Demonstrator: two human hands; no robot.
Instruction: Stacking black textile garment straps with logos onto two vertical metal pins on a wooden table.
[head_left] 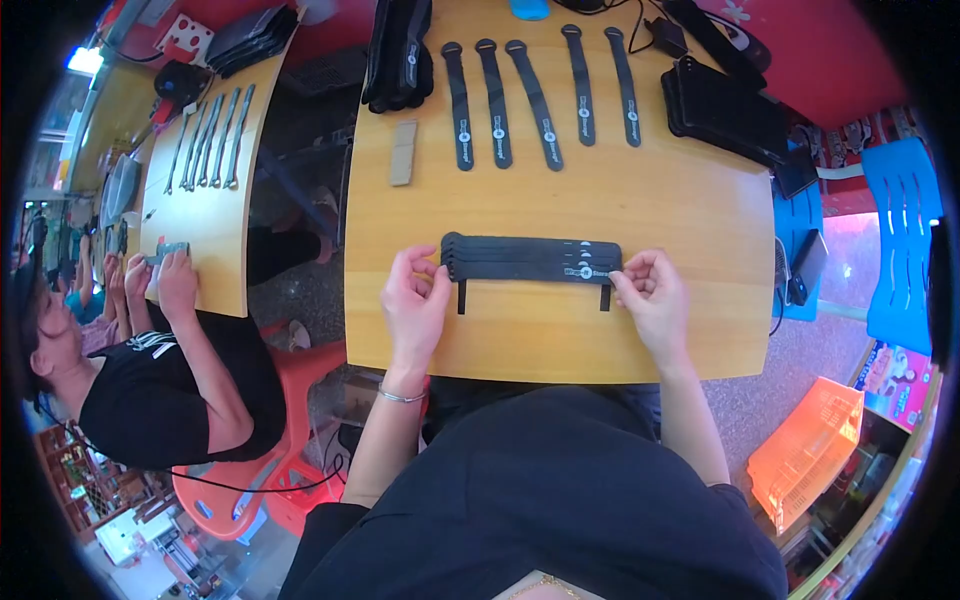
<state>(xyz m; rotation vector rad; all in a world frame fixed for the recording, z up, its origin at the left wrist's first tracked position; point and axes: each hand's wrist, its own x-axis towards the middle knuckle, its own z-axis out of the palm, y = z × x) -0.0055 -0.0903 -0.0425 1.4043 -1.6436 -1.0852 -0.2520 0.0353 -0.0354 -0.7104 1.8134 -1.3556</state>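
A fanned stack of black straps [530, 258] with rounded ends and pale printing lies across the wooden table in front of me. At its left end my left hand [412, 305] pinches the strap edges between thumb and fingers. My right hand [655, 305] grips the opposite, printed end in the same way. Two thin black strips [462, 297] stick out from under the stack toward me, one near each end. Farther back, several single black straps [497, 110] with slotted ends lie spread in a row.
A tan cardboard piece [403, 153] lies at the left of the table [560, 345], below a pile of black straps [400, 55]. Black pouches [725, 110] sit at the back right. A co-worker [175, 375] works at another table on the left. An orange basket [808, 450] stands at right.
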